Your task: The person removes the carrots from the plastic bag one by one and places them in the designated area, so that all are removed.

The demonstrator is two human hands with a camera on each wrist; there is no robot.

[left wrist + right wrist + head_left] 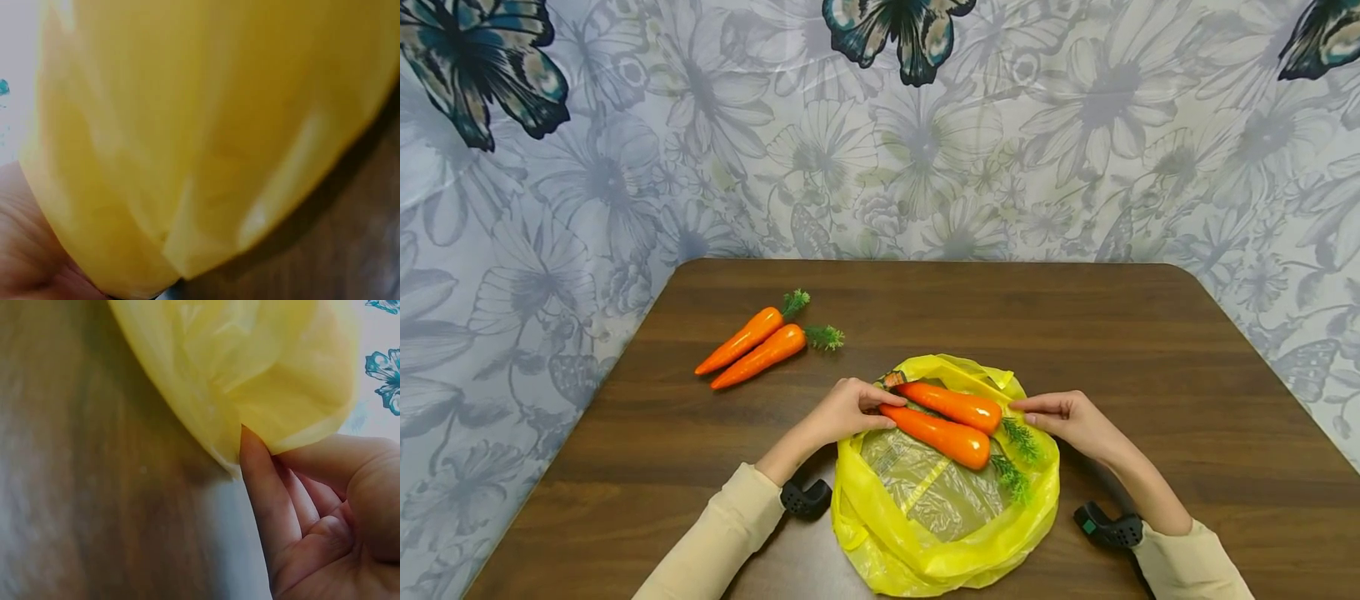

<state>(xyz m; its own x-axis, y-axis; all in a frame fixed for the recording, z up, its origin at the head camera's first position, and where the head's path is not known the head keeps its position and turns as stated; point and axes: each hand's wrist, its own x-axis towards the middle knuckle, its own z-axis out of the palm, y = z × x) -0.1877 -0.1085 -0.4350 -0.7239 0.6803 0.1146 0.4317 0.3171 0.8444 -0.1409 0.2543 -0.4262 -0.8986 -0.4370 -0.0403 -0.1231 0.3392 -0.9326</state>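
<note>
My left hand point(853, 408) pinches the narrow end of an orange carrot point(943, 437) between thumb and fingers, at the left rim of a yellow plastic bag point(880, 533). Right beside it lies a second carrot point(955, 404), its tip close to the same fingers. Both carrots lie over the bag's open mouth, their green tops point(1011, 477) pointing right. With thumb and forefinger my right hand point(1078, 421) pinches the bag's right rim; the right wrist view shows this grip on the yellow film point(281, 406). Yellow plastic point(187, 125) hides most of the left hand in the left wrist view.
Two more carrots point(760, 354) with green tops lie side by side at the back left of the brown wooden table point(1075, 325). Behind the table hangs a floral backdrop point(925, 167) with butterflies. Black wrist devices point(1108, 527) sit on both wrists.
</note>
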